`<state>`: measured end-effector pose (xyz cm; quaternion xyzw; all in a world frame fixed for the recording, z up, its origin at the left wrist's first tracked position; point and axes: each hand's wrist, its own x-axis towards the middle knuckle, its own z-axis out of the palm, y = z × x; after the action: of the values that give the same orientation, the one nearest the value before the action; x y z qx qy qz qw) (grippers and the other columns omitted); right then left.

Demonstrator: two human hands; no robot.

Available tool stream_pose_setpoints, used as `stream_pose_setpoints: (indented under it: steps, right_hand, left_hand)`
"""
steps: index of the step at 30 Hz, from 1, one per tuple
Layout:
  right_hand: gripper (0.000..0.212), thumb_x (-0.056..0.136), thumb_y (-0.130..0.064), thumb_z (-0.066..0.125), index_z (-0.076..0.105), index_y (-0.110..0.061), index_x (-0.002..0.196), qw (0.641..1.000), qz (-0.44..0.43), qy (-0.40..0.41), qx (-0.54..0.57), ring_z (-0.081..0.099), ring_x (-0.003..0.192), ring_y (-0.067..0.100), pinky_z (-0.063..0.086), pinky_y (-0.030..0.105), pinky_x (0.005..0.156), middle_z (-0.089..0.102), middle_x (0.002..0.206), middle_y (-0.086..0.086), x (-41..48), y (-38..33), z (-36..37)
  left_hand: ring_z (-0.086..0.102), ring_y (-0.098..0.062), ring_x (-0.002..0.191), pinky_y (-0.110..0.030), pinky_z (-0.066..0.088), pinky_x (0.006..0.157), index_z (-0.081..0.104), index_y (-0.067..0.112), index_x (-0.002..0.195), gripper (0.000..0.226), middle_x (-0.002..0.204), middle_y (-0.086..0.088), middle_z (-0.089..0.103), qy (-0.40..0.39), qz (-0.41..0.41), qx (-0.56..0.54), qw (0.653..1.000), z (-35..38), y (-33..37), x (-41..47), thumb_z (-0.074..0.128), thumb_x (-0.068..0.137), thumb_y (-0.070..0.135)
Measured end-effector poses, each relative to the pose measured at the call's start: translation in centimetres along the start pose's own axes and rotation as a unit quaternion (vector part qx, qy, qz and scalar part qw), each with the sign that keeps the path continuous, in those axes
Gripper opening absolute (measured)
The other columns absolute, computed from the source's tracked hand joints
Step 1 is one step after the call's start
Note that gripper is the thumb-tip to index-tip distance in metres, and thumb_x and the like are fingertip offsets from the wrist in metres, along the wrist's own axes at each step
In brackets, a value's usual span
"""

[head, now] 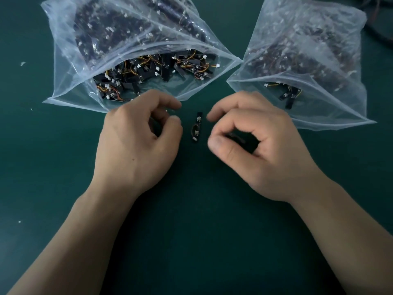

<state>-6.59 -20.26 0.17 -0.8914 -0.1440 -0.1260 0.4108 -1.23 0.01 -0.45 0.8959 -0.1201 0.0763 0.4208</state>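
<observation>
Head view: looks down on a dark green bench (191, 231), with both forearms coming in from the bottom edge.
Board strip: a small black board strip (197, 127) lies flat on the bench, long axis running away from the person, with white connectors on it and a short looped wire at its left edge.
Strip position: between the two hands, near both fingertips but touching neither, just in front of the left bag's mouth.
Left grip: left grip (136, 145) is back up, with thumb and fingers curled toward the strip. Cannot tell whether anything is pinched under the fingers.
Right grip: right grip (263, 145) has thumb and forefinger curved into a ring, tips apart. A dark blurred shape shows through the ring; cannot tell if it is held.
Left bag: a clear plastic left bag (70, 86) lies beyond the left grip, mouth open toward the person, full of black boards (157, 71) with orange and yellow wires.
Right bag: a clear right bag (331, 111) lies beyond the right grip, also open, with a few boards at its mouth.
Bags: apart, corners near each other.
Debris: white flecks (22, 63) at far left.
Cables: dark cables (380, 28) at the top right corner.
</observation>
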Motion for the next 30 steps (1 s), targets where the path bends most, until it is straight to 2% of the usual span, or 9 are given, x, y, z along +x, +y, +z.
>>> stream_pose_setpoints:
  steps: [3, 6, 10, 15, 19, 22, 24, 27, 30]
  right_hand:
    - [0.009, 0.095, -0.023, 0.070, 0.073, -0.015, 0.092, 0.999, 0.008, 0.022, -0.037, 0.061, 0.090, 0.017, 0.049, 0.038, 0.082, 0.062, 0.090, -0.006, 0.1, 0.5, -0.7]
    - [0.021, 0.090, -0.040, 0.070, 0.072, -0.027, 0.107, 0.995, 0.050, -0.052, -0.071, 0.057, 0.083, 0.014, 0.047, 0.035, 0.071, 0.057, 0.087, -0.014, -0.1, 1.3, -1.7]
    - [0.021, 0.090, -0.035, 0.070, 0.072, -0.031, 0.111, 0.988, 0.057, -0.052, -0.131, 0.050, 0.073, 0.002, 0.043, 0.030, 0.064, 0.056, 0.084, -0.013, -0.1, 1.5, -1.2]
    - [0.026, 0.095, -0.028, 0.070, 0.070, -0.029, 0.121, 0.986, 0.072, -0.028, -0.150, 0.049, 0.070, -0.001, 0.046, 0.031, 0.065, 0.056, 0.080, -0.013, -0.1, 1.6, -0.8]
    - [0.027, 0.092, -0.049, 0.063, 0.072, -0.037, 0.113, 0.980, 0.064, -0.045, -0.185, 0.045, 0.073, 0.005, 0.041, 0.030, 0.063, 0.049, 0.079, -0.015, 0.2, 1.0, -0.3]
    - [0.009, 0.095, -0.040, 0.067, 0.070, -0.033, 0.100, 0.982, 0.055, -0.041, -0.174, 0.050, 0.074, 0.008, 0.046, 0.033, 0.062, 0.055, 0.079, -0.012, 0.2, 0.8, -0.3]
    - [0.005, 0.097, -0.034, 0.068, 0.069, -0.030, 0.098, 0.987, 0.059, -0.029, -0.148, 0.055, 0.073, 0.008, 0.049, 0.034, 0.064, 0.061, 0.080, -0.014, 0.1, 0.8, -0.3]
    - [0.003, 0.097, -0.028, 0.069, 0.071, -0.028, 0.100, 0.995, 0.091, 0.020, -0.046, 0.064, 0.070, 0.011, 0.049, 0.023, 0.063, 0.067, 0.081, -0.020, 0.0, 0.9, -0.3]
    - [0.003, 0.096, -0.025, 0.071, 0.072, -0.027, 0.095, 0.994, 0.098, 0.035, -0.024, 0.063, 0.067, 0.011, 0.042, 0.015, 0.059, 0.065, 0.076, -0.022, 0.1, 1.0, -0.4]
  left_hand:
    - [0.059, -0.014, 0.067, -0.019, 0.046, 0.058, 0.074, 0.030, 0.103, 0.023, 0.080, 0.010, 0.066, 0.010, 0.008, -0.015, 1.000, -0.2, -0.2, 0.2, 0.060, 0.088, 0.020]
    - [0.058, -0.010, 0.071, -0.021, 0.047, 0.062, 0.075, 0.030, 0.103, 0.025, 0.086, 0.014, 0.064, -0.009, 0.022, 0.004, 1.000, -0.2, -0.4, 0.3, 0.060, 0.087, 0.018]
    - [0.058, -0.004, 0.077, -0.034, 0.052, 0.069, 0.074, 0.036, 0.105, 0.024, 0.091, 0.016, 0.064, -0.042, 0.037, 0.065, 0.996, 0.1, -0.4, 0.3, 0.064, 0.089, 0.022]
    - [0.059, -0.005, 0.077, -0.035, 0.051, 0.068, 0.073, 0.039, 0.113, 0.026, 0.089, 0.016, 0.063, -0.037, 0.043, 0.069, 0.996, 0.0, -0.3, 0.3, 0.064, 0.092, 0.027]
    - [0.058, -0.011, 0.076, -0.036, 0.051, 0.070, 0.075, 0.037, 0.120, 0.034, 0.091, 0.012, 0.063, -0.051, 0.059, 0.073, 0.994, 0.1, 0.0, 0.2, 0.059, 0.093, 0.027]
    - [0.055, -0.015, 0.084, -0.032, 0.048, 0.077, 0.074, 0.033, 0.122, 0.039, 0.093, 0.013, 0.061, -0.048, 0.037, 0.060, 0.996, -0.1, 0.2, 0.3, 0.058, 0.087, 0.026]
    - [0.052, -0.015, 0.091, -0.022, 0.042, 0.082, 0.074, 0.029, 0.118, 0.039, 0.095, 0.013, 0.058, -0.024, 0.032, 0.043, 0.998, -0.4, 0.3, 0.4, 0.057, 0.084, 0.020]
    - [0.047, -0.015, 0.113, -0.010, 0.031, 0.097, 0.073, 0.026, 0.125, 0.047, 0.115, 0.012, 0.062, -0.022, 0.059, 0.058, 0.996, -0.7, 0.6, 0.4, 0.054, 0.083, 0.014]
    - [0.035, -0.015, 0.129, -0.026, 0.024, 0.110, 0.065, 0.031, 0.141, 0.062, 0.148, 0.022, 0.054, -0.094, 0.092, 0.089, 0.987, -0.6, 0.8, 0.2, 0.052, 0.082, 0.018]
